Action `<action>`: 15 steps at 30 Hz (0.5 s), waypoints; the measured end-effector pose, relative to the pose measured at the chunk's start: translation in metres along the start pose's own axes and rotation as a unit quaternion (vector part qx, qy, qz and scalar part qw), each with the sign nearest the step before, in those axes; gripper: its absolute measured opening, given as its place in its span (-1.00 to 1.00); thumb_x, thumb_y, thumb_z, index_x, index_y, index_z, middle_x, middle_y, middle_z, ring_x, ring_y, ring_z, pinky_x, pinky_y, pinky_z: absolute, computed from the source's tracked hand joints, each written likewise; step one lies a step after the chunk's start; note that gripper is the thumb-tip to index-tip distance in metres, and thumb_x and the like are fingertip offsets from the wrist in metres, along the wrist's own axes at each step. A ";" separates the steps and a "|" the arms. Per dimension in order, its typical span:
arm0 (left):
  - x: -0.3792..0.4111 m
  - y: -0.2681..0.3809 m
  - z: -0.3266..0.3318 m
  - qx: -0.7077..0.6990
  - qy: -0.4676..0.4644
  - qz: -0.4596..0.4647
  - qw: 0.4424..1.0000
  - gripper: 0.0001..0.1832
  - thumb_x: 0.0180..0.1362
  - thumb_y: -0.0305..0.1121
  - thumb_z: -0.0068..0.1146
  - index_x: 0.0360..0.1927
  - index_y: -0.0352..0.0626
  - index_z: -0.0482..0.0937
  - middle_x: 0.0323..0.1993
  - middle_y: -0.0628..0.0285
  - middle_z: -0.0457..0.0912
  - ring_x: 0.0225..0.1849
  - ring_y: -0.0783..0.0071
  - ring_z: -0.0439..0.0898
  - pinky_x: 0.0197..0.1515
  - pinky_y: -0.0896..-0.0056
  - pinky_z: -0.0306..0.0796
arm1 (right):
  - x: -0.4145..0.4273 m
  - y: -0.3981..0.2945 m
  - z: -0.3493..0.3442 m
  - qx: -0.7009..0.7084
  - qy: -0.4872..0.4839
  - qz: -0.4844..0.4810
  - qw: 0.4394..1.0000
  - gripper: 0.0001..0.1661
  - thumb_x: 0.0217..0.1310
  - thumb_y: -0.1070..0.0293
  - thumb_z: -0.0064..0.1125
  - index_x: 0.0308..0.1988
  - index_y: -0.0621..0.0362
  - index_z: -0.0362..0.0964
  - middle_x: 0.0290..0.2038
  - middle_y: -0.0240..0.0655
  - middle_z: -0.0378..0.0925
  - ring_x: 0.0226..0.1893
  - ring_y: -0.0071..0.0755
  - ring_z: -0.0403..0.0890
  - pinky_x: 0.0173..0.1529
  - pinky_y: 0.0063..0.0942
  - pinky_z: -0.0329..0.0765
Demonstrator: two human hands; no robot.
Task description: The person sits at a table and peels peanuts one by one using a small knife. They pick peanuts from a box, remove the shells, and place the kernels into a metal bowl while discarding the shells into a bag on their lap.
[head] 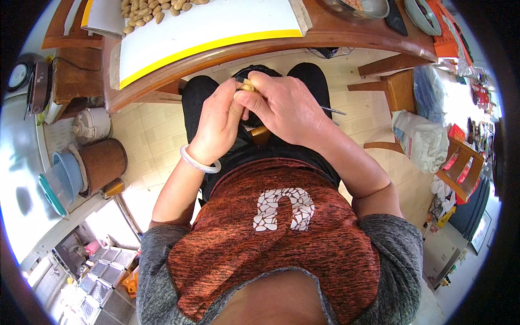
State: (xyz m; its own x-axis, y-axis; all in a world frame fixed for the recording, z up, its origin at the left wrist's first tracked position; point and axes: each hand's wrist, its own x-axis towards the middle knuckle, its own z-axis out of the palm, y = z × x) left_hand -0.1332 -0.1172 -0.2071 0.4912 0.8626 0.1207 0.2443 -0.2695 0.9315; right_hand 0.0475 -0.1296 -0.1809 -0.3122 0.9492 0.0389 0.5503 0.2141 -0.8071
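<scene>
Both my hands meet above my lap, just short of the table edge. My left hand (219, 115), with a white bangle at the wrist, pinches a pale peanut shell (247, 86) from the left. Thumb and fingers of my right hand (284, 105) grip the same shell from the other side; the fingers hide most of it. Past my right wrist stick out thin grey metal rods (334, 110); I cannot tell whether that hand holds them. Beneath the hands, a black container or bag (260, 70) sits between my knees. Unshelled peanuts (146, 11) lie heaped on a white, yellow-edged board (215, 24).
On the wooden table (325, 40), a metal bowl (378, 9) holds pinkish kernels, near a grey-green bowl (424, 18). A wooden chair (400, 91) with plastic bags (422, 138) stands right. At left are a brown bin (103, 166) and a blue basin (67, 172).
</scene>
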 end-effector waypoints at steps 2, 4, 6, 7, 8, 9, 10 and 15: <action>0.002 -0.003 0.003 -0.102 -0.005 -0.046 0.994 -0.79 0.47 -0.34 -0.05 -0.22 -0.28 0.48 -0.48 0.24 0.47 -0.45 0.45 0.47 -0.34 0.42 0.38 | 0.000 0.002 0.002 -0.022 0.015 -0.019 0.999 -0.37 0.46 -0.21 -0.11 -0.36 0.20 0.35 -0.58 -0.17 0.59 -0.48 0.02 0.67 -0.41 -0.18 0.54; 0.002 -0.005 0.002 -0.153 0.001 -0.032 0.988 -0.77 0.48 -0.30 -0.04 -0.23 -0.27 0.49 -0.49 0.28 0.47 -0.46 0.54 0.45 -0.34 0.46 0.38 | 0.000 0.004 0.003 -0.030 0.019 -0.025 0.999 -0.35 0.45 -0.24 -0.12 -0.34 0.19 0.34 -0.57 -0.15 0.58 -0.47 0.03 0.66 -0.41 -0.17 0.54; 0.001 -0.005 0.001 -0.179 0.000 -0.035 0.983 -0.72 0.48 -0.25 -0.04 -0.26 -0.26 0.50 -0.51 0.30 0.47 -0.47 0.56 0.45 -0.35 0.49 0.38 | -0.001 0.004 0.004 -0.023 0.008 -0.019 1.000 -0.33 0.43 -0.27 -0.14 -0.34 0.19 0.33 -0.57 -0.13 0.56 -0.47 0.05 0.65 -0.41 -0.15 0.53; 0.001 -0.005 0.000 -0.144 -0.003 -0.021 0.989 -0.72 0.48 -0.26 -0.03 -0.27 -0.25 0.50 -0.51 0.30 0.47 -0.48 0.54 0.46 -0.35 0.48 0.38 | -0.001 0.004 0.004 -0.020 0.002 -0.021 1.000 -0.31 0.43 -0.29 -0.14 -0.34 0.19 0.33 -0.58 -0.12 0.56 -0.48 0.06 0.65 -0.41 -0.14 0.52; 0.001 -0.005 -0.002 -0.112 -0.005 -0.011 0.994 -0.73 0.48 -0.26 -0.03 -0.28 -0.25 0.51 -0.51 0.29 0.47 -0.48 0.52 0.46 -0.35 0.47 0.38 | -0.001 0.005 0.003 -0.017 -0.004 -0.022 1.000 -0.30 0.43 -0.30 -0.15 -0.34 0.19 0.33 -0.59 -0.12 0.55 -0.48 0.06 0.65 -0.41 -0.13 0.52; 0.001 -0.005 -0.004 -0.082 -0.007 -0.003 0.997 -0.73 0.47 -0.27 -0.02 -0.29 -0.25 0.51 -0.52 0.28 0.47 -0.48 0.50 0.47 -0.35 0.46 0.38 | -0.001 0.004 0.002 -0.014 -0.010 -0.023 1.000 -0.29 0.42 -0.31 -0.16 -0.34 0.20 0.33 -0.59 -0.11 0.54 -0.49 0.07 0.64 -0.41 -0.13 0.52; 0.001 -0.006 -0.005 -0.055 -0.008 0.004 0.998 -0.73 0.47 -0.28 -0.02 -0.30 -0.24 0.52 -0.52 0.27 0.47 -0.49 0.48 0.47 -0.36 0.45 0.38 | -0.001 0.004 0.001 -0.009 -0.018 -0.018 1.000 -0.30 0.43 -0.30 -0.15 -0.35 0.20 0.33 -0.60 -0.11 0.54 -0.49 0.07 0.64 -0.41 -0.12 0.52; 0.003 -0.002 -0.011 0.002 -0.017 0.030 0.999 -0.78 0.43 -0.33 0.02 -0.30 -0.25 0.54 -0.53 0.22 0.47 -0.49 0.37 0.49 -0.36 0.39 0.37 | -0.001 -0.001 -0.003 0.027 -0.043 -0.008 0.999 -0.41 0.46 -0.15 -0.05 -0.35 0.22 0.37 -0.57 -0.15 0.59 -0.48 0.03 0.66 -0.38 -0.18 0.54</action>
State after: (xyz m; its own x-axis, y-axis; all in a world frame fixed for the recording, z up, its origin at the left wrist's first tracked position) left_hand -0.1417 -0.1090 -0.2052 0.5333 0.8299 0.1640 0.2172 -0.3216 0.9216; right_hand 0.0495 -0.1305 -0.1784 -0.3874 0.9219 0.0038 0.5019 0.2143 -0.8380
